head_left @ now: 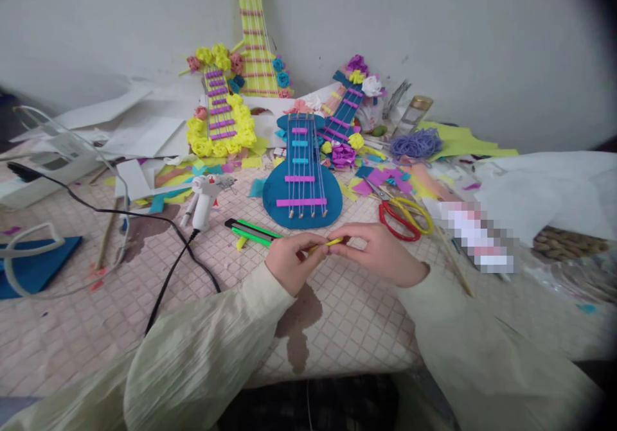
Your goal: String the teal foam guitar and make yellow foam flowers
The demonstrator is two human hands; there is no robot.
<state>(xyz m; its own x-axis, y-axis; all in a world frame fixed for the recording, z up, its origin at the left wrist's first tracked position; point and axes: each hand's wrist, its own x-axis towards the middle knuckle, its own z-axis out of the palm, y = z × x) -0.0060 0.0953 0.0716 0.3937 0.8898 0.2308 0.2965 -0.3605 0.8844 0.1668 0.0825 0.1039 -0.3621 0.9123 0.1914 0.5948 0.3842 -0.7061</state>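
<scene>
My left hand and my right hand meet near the table's front, both pinching a small yellow strip between their fingertips. Just beyond them lies a blue paper guitar with pink and light blue bars and white strings. A green and black cutter rests on the table beside my left hand. Scissors with red and yellow handles lie beyond my right hand.
A white glue gun with a black cord stands at the left. Decorated guitars in yellow and blue lean at the back. Purple yarn, paper scraps and a bag of nuts are on the tiled-pattern table.
</scene>
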